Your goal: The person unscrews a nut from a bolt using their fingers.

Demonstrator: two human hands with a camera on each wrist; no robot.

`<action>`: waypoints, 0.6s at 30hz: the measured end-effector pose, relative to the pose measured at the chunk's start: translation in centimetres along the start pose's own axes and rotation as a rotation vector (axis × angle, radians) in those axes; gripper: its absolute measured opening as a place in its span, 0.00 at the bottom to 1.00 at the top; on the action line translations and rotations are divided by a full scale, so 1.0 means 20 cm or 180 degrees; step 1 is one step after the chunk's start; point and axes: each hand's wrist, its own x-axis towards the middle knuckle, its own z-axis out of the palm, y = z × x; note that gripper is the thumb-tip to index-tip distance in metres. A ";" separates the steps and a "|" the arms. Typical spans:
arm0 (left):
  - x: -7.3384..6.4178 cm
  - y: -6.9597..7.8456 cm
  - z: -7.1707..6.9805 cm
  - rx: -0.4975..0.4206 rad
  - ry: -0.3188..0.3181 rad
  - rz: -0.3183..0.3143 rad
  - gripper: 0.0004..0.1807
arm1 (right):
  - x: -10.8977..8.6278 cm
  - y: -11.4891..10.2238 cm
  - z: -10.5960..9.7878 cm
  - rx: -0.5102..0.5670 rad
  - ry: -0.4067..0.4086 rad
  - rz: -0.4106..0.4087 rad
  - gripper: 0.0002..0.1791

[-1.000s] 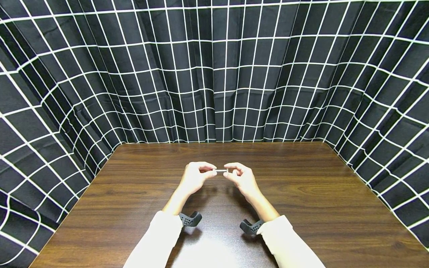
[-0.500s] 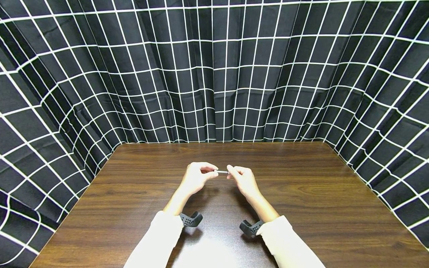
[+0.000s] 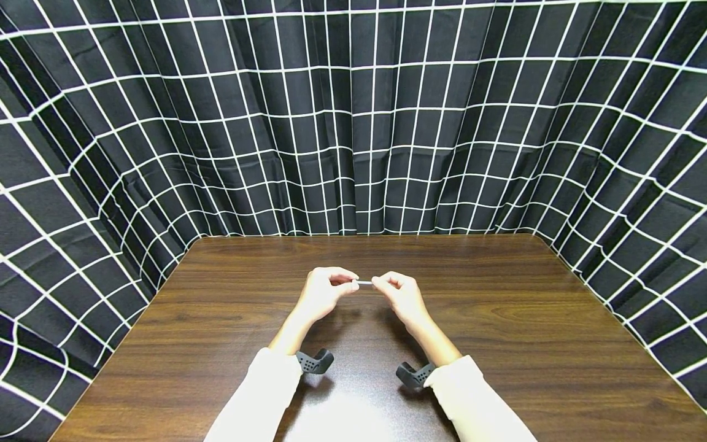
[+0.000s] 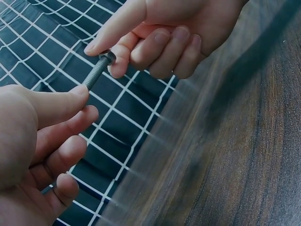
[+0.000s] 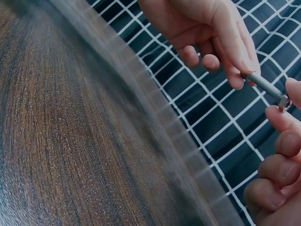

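A grey metal bolt [image 3: 365, 282] spans the gap between my two hands, lying nearly level above the table. My left hand [image 3: 322, 293] pinches one end of it between thumb and forefinger, and the fingertips cover that end. Threads show along the bare shank [image 4: 96, 73] in the left wrist view. At the other end sits a small hexagonal nut [image 5: 283, 102]. The thumb and forefinger of my right hand [image 3: 403, 299] lie on either side of this nut and pinch it. The remaining fingers of both hands are loosely bent.
A dark brown wood-grain table [image 3: 497, 319] lies below the hands. Behind it and along both sides hangs a black curtain [image 3: 364, 123] with a white grid. Dark grey wrist mounts [image 3: 315, 361] stick out from the pale sleeves [image 3: 254, 393].
My right thumb and fingers have shifted around the bolt's nut end, from spread apart to thumb forward over it, then slightly back. My left hand keeps its pinch almost in place.
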 end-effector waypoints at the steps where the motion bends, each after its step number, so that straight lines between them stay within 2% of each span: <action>1: 0.00 0.00 0.00 -0.0003 0.0004 -0.0005 0.06 | 0.00 0.00 0.00 0.0029 -0.0002 -0.0022 0.10; 10: 0.01 -0.01 0.00 0.0072 -0.0013 0.0035 0.08 | 0.07 0.21 0.01 0.0217 0.0076 -0.0175 0.07; 18: 0.00 -0.01 -0.01 0.0026 0.0018 0.0002 0.07 | 0.07 0.22 0.00 0.0356 -0.0050 -0.0330 0.12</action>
